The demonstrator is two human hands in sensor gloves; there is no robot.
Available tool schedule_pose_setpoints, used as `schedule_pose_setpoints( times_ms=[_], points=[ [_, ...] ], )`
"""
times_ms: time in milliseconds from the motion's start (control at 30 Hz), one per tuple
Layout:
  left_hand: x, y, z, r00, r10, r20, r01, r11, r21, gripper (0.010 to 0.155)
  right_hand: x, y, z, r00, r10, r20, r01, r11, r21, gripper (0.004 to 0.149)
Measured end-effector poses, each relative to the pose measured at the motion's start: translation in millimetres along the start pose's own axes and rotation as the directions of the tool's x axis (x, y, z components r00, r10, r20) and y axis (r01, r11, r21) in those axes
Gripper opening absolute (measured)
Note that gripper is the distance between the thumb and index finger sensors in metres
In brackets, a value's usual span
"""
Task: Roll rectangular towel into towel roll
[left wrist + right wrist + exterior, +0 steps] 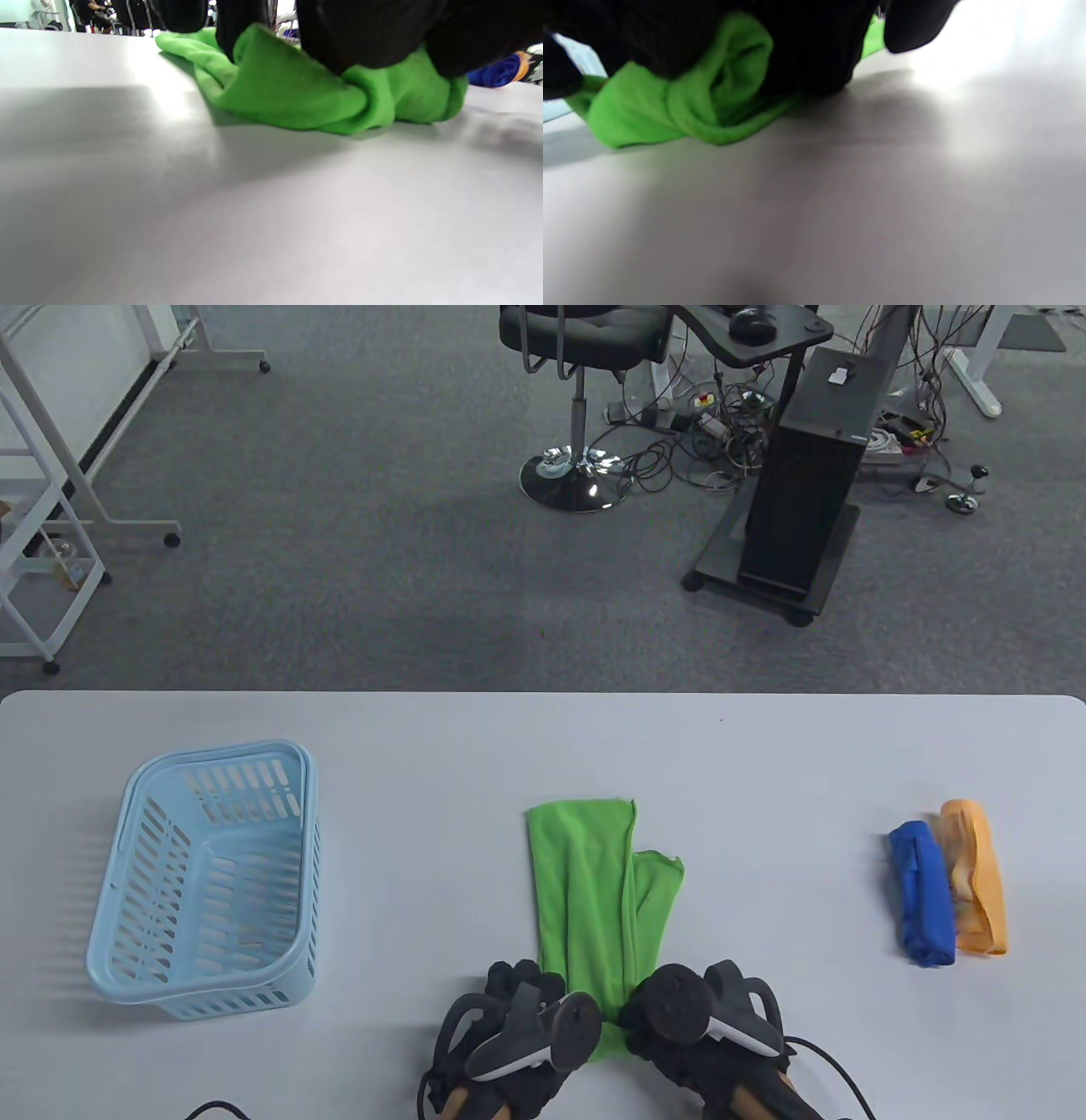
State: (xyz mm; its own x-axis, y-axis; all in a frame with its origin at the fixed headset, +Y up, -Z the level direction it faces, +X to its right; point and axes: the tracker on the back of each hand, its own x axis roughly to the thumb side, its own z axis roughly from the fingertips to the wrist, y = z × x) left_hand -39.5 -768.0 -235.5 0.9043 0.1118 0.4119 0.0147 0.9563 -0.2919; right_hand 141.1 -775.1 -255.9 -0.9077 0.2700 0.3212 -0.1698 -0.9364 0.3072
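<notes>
A green towel (pixel 594 891) lies folded into a long strip on the white table (pixel 424 746), running away from me. Its near end is curled over into the start of a roll (pixel 297 97), which also shows in the right wrist view (pixel 712 101). My left hand (pixel 530 993) grips the roll's left part and my right hand (pixel 670 1010) grips its right part, fingers (pixel 365 38) pressing down on the green cloth. The trackers hide most of both hands in the table view.
A light blue slotted basket (pixel 204 882) stands at the left of the table. A blue rolled towel (pixel 920 895) and an orange one (pixel 976 886) lie side by side at the right. The far table edge borders grey carpet with a chair.
</notes>
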Motion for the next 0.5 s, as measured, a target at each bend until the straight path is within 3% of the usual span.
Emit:
schedule_pose_setpoints(
  times_ms=[167, 233, 333, 367, 500],
  points=[
    [6, -6, -6, 0.997, -0.078, 0.006, 0.078, 0.995, -0.064, 0.074, -4, -7, 4, 1.000, 0.024, -0.005, -0.024, 0.998, -0.057, 0.060],
    [8, -7, -8, 0.994, -0.110, -0.005, 0.109, 0.991, -0.075, 0.076, -3, -10, 6, 1.000, 0.006, 0.014, -0.005, 0.997, -0.082, 0.056],
    [11, -7, -11, 0.992, -0.123, -0.028, 0.123, 0.992, -0.012, 0.062, 0, -10, 5, 0.999, -0.037, 0.034, 0.039, 0.997, -0.070, 0.046],
    [10, -7, -12, 0.994, -0.108, -0.029, 0.108, 0.994, -0.007, 0.059, 0, -6, 4, 0.999, -0.025, 0.046, 0.025, 1.000, -0.006, 0.050],
    [7, -8, -14, 0.998, -0.036, -0.043, 0.037, 0.999, 0.007, 0.055, 3, 4, 1, 0.997, 0.074, 0.024, -0.075, 0.995, 0.065, 0.069]
  ],
)
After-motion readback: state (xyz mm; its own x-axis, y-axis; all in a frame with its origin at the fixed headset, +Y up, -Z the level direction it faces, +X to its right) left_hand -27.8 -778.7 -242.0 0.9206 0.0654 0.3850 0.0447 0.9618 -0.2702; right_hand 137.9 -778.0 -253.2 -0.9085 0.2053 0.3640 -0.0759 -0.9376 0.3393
